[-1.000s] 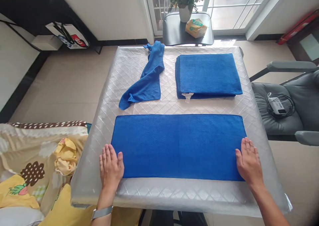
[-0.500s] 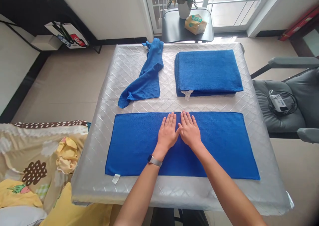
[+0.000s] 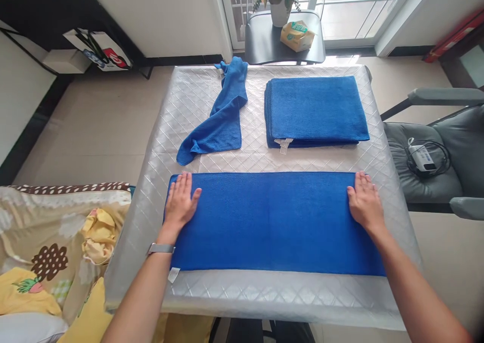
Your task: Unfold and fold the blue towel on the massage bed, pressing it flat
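Note:
A blue towel [image 3: 270,222] lies flat as a long strip across the near part of the table, a white tag [image 3: 174,275] poking out at its near left corner. My left hand [image 3: 181,202] rests flat on the towel's left end, fingers stretched toward the far edge. On the right end my right hand [image 3: 366,201] lies flat in the same way, palm down. Beyond it sits a stack of folded blue towels [image 3: 317,108] with white tags at its near left corner. To the left of that stack a crumpled blue towel [image 3: 223,113] lies twisted.
The table [image 3: 280,295] wears a silvery quilted cover. Behind it a dark chair [image 3: 260,48] bears a potted plant [image 3: 280,12] and a yellow tissue pack [image 3: 297,35]. A grey armchair [image 3: 434,186] with a cabled adapter stands right; patterned bedding [image 3: 75,237] lies left.
My hands have slid apart from the towel's middle, the left one to its left end and the right one to its right end. The other towels stay put.

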Available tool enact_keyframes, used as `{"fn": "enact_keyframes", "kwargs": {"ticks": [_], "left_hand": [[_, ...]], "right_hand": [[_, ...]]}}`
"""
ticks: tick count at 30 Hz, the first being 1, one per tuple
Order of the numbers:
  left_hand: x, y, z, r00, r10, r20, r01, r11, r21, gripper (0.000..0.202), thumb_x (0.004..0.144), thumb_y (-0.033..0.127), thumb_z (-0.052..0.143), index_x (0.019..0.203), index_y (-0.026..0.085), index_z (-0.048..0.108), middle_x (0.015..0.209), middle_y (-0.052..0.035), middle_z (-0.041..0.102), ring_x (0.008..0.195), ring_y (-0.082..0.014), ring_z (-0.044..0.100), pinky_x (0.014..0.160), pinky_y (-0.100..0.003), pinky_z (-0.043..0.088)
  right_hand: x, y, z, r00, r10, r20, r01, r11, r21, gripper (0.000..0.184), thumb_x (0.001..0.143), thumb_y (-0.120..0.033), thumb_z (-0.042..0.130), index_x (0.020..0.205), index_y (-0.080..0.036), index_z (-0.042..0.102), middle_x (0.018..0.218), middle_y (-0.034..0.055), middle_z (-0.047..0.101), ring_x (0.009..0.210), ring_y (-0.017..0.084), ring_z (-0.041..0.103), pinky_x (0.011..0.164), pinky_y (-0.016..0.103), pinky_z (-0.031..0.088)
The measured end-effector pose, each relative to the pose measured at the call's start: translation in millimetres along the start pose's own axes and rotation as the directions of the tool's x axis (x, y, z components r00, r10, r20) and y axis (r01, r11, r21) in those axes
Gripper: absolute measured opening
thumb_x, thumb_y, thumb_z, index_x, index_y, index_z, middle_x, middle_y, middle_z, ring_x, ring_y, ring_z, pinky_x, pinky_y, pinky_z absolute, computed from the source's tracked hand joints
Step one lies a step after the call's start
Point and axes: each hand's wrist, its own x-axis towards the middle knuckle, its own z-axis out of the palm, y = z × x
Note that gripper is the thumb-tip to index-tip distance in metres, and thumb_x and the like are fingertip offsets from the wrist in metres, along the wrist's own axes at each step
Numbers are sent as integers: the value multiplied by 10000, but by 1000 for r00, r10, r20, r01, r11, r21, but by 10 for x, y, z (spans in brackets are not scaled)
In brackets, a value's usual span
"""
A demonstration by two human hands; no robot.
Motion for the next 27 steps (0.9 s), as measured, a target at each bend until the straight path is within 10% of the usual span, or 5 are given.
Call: {"fn": "enact_keyframes", "kwargs": {"ticks": [5, 9, 13, 20, 27], "left_hand": [[21, -283, -39, 1000, -23, -13, 23, 1000, 3, 816, 1022, 595, 153, 1600, 30, 258, 1690, -199, 228, 1579, -295, 185, 1281, -505, 150], [-11, -136, -38, 995, -64, -75, 62, 998, -32, 784, 1035, 563, 134, 1599, 34, 266, 1689, -205, 227, 1581, -300, 175, 1285, -524, 127], [-137, 558, 26, 979, -45, -200, 19, 991, -129, 729, 1057, 510, 117, 1604, 53, 270, 1690, -198, 227, 1589, -282, 138, 1293, -516, 131], [-242, 2082, 308, 913, 408, -25, -405, 896, -180, 734, 1054, 550, 191, 1625, 90, 218, 1679, -139, 283, 1584, -230, 163, 1304, -439, 171], [-113, 1775, 316, 942, 332, 38, -329, 941, -75, 744, 1046, 575, 240, 1635, 124, 183, 1683, -118, 269, 1575, -243, 203, 1301, -463, 165]], "right_hand": [[28, 216, -31, 999, 39, 20, -39, 999, 21, 674, 1062, -426, 217, 1621, -49, 226, 1663, 215, 297, 1556, 304, 247, 1256, 530, 243], [-45, 41, -99, 998, 19, -55, -20, 1000, -23, 650, 1059, -374, 256, 1626, -58, 222, 1657, 203, 316, 1556, 321, 244, 1250, 567, 235], [-256, -670, -151, 972, -175, -157, 182, 983, 30, 603, 1059, -293, 283, 1630, -102, 238, 1659, 160, 329, 1569, 268, 216, 1266, 512, 229], [-277, -2186, 43, 873, -486, 37, 471, 861, 192, 600, 1053, -264, 327, 1626, -107, 248, 1677, 104, 273, 1579, 240, 174, 1289, 455, 177], [-68, -1759, 131, 946, -324, 33, 317, 939, 131, 618, 1069, -329, 298, 1642, -129, 181, 1668, 117, 293, 1566, 246, 227, 1278, 487, 187]]}}
